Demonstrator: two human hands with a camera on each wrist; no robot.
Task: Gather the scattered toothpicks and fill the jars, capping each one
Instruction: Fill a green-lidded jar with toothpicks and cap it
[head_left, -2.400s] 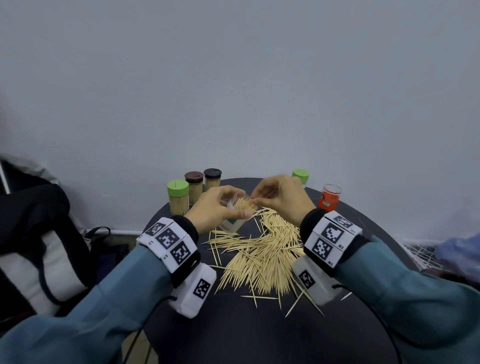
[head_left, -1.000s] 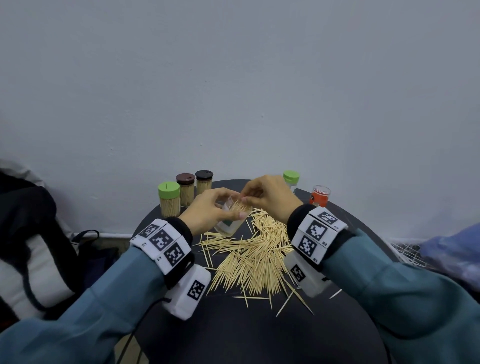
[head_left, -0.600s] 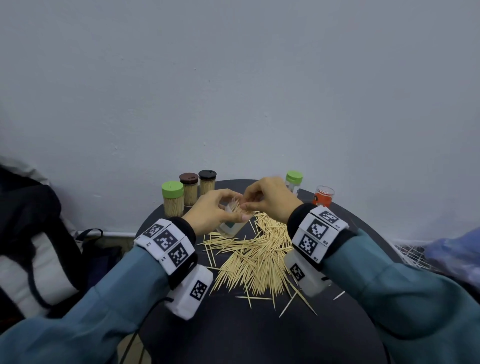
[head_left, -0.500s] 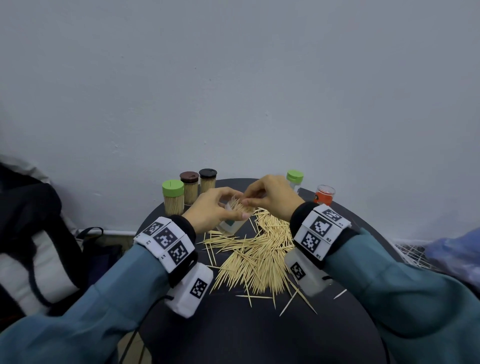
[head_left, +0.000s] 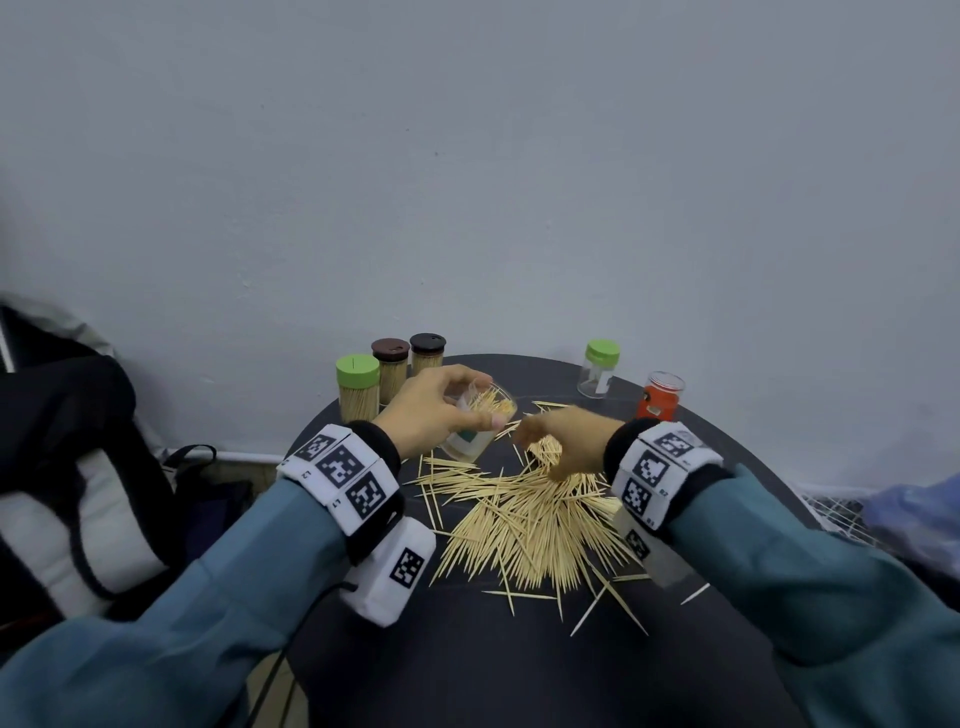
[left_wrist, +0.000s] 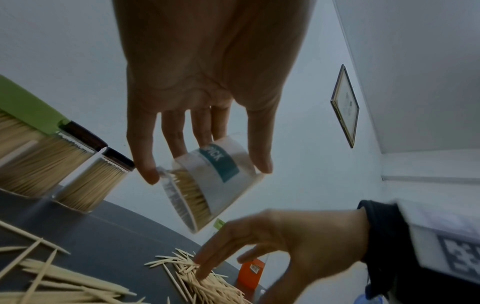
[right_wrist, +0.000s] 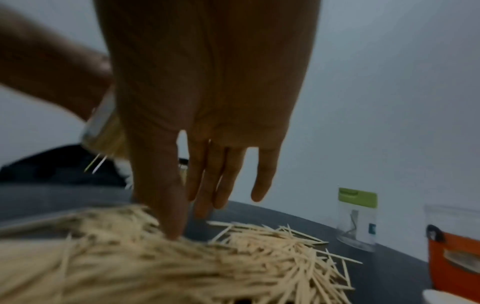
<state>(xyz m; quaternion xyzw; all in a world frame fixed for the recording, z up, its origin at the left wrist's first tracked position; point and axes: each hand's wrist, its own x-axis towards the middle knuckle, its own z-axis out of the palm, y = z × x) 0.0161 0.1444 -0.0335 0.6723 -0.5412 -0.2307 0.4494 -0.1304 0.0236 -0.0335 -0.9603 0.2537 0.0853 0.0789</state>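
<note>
My left hand (head_left: 453, 404) grips a clear labelled jar (head_left: 475, 435), tilted with its open mouth towards the right and partly filled with toothpicks. In the left wrist view, the fingers and thumb curl round that jar (left_wrist: 207, 179). My right hand (head_left: 545, 448) is down on the far end of the loose toothpick pile (head_left: 524, 519), just right of the jar. Its fingers are nearly straight, and the thumb (right_wrist: 171, 226) touches the toothpicks (right_wrist: 233, 257). I see nothing held in it.
Three capped full jars stand at the back left of the round dark table (head_left: 467, 654): green (head_left: 357, 387), brown (head_left: 390, 366) and black (head_left: 427, 353). A green-capped clear jar (head_left: 600, 369) and an orange jar (head_left: 661, 397) stand at the back right. A dark bag (head_left: 67, 467) lies left of the table.
My right hand has left the jar's mouth and dropped onto the pile beside it. The left hand still holds the jar in about the same place.
</note>
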